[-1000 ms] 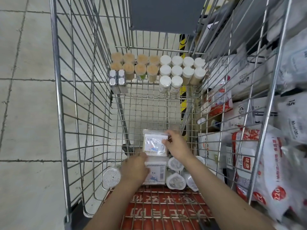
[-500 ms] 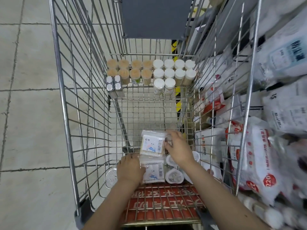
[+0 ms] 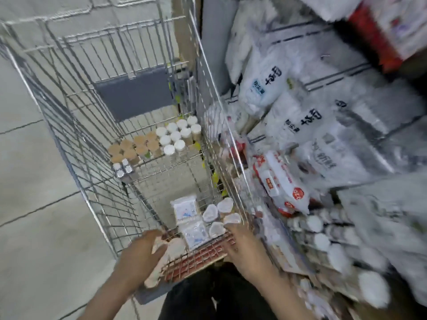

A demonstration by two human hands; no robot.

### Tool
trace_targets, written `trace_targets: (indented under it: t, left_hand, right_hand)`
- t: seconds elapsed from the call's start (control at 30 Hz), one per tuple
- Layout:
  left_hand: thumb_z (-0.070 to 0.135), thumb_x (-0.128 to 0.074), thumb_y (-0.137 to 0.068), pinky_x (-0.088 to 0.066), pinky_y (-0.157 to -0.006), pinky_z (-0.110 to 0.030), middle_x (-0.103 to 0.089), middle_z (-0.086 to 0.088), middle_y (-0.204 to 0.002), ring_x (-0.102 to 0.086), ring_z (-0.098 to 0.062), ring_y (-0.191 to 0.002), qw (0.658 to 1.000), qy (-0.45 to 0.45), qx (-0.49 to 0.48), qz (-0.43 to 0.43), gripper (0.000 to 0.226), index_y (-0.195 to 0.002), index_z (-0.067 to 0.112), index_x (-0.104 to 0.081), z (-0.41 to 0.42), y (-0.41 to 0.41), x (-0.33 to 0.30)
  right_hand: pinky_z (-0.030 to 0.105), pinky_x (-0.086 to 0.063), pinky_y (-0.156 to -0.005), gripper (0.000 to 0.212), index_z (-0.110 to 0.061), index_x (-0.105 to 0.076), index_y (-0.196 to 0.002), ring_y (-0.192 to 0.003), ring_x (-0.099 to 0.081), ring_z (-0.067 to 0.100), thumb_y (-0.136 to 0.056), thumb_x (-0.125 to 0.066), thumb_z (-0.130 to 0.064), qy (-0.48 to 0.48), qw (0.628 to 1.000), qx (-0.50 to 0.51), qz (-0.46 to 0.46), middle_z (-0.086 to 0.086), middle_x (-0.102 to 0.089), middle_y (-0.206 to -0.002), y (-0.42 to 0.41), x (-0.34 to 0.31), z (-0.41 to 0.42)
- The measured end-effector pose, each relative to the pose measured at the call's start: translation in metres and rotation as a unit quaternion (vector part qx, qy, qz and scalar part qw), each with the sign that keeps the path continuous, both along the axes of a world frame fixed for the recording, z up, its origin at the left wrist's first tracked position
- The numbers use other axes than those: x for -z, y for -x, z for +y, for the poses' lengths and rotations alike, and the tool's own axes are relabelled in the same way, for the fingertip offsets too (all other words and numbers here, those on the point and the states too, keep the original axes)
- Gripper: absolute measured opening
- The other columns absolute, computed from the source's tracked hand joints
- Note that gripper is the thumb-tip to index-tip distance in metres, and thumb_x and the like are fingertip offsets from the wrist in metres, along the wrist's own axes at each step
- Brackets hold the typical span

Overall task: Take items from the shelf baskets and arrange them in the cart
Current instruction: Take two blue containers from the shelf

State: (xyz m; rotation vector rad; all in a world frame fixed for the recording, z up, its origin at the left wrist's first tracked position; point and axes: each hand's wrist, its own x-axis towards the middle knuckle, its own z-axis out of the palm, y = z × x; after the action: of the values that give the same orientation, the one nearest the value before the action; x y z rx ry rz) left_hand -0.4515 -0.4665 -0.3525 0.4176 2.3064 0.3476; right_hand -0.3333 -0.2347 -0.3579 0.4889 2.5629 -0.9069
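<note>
The wire cart fills the left and middle of the blurred head view. At its near end lie two flat white swab packs one behind the other, with several round white tubs to their right. My left hand is at the near-left corner against a pale round container; blur hides whether its fingers grip it. My right hand hovers over the near rim with relaxed fingers that hold nothing, its fingertips close to the round tubs.
At the cart's far end stand brown-lidded jars, white-lidded jars and two small silver boxes. The shelf on the right holds white bags, a red-and-white pack and round white tubs. Tiled floor lies to the left.
My right hand has let go of the upper swab pack and drawn back to the near rim. My left hand has left the lower pack for the near-left corner. The view has swung right.
</note>
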Motion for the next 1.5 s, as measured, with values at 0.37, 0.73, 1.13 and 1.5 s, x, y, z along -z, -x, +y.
trace_targets:
  t: [0.37, 0.73, 1.13, 1.5]
  left_hand:
    - [0.035, -0.049, -0.097, -0.044, -0.089, -0.03, -0.052, -0.002, -0.135, -0.056, -0.019, -0.114, 0.969, -0.09, 0.195, 0.119, 0.044, -0.138, 0.022, -0.043, 0.112, -0.022, -0.115]
    - [0.039, -0.049, -0.096, -0.041, -0.099, -0.026, -0.044, 0.005, -0.143, -0.051, -0.015, -0.119, 0.879, -0.213, 0.425, 0.044, 0.049, -0.141, 0.024, -0.041, 0.166, -0.297, -0.152]
    - [0.048, -0.049, -0.094, -0.041, -0.094, -0.016, -0.045, 0.019, -0.137, -0.046, -0.002, -0.123, 0.756, -0.173, 0.627, -0.073, 0.04, -0.133, 0.046, -0.039, 0.175, -0.527, -0.153]
    - [0.042, -0.052, -0.094, -0.041, -0.098, -0.02, -0.047, 0.023, -0.13, -0.046, 0.004, -0.117, 0.744, -0.27, 0.608, -0.053, 0.04, -0.133, 0.037, -0.044, 0.241, -0.595, -0.207]
  right_hand:
    - [0.03, -0.042, -0.095, 0.034, -0.021, -0.049, -0.131, -0.118, -0.051, 0.018, -0.098, -0.046, -0.029, -0.034, 0.97, 0.239, 0.0, -0.001, -0.053, -0.127, -0.15, -0.084, 0.02]
    - [0.024, -0.044, -0.091, 0.036, -0.03, -0.047, -0.134, -0.116, -0.051, 0.01, -0.098, -0.047, -0.035, -0.065, 0.87, 0.489, -0.003, -0.009, -0.053, -0.128, -0.434, -0.122, -0.035]
    - [0.0, -0.034, -0.073, 0.028, -0.031, -0.054, -0.124, -0.101, -0.048, -0.005, -0.097, -0.052, -0.036, -0.042, 0.697, 0.715, 0.018, -0.017, -0.054, -0.124, -0.669, -0.14, -0.158]
    - [0.01, -0.039, -0.079, 0.017, -0.044, -0.046, -0.114, -0.108, -0.046, -0.002, -0.098, -0.049, -0.037, -0.064, 0.691, 0.714, 0.094, -0.027, -0.047, -0.109, -0.713, -0.195, -0.097]
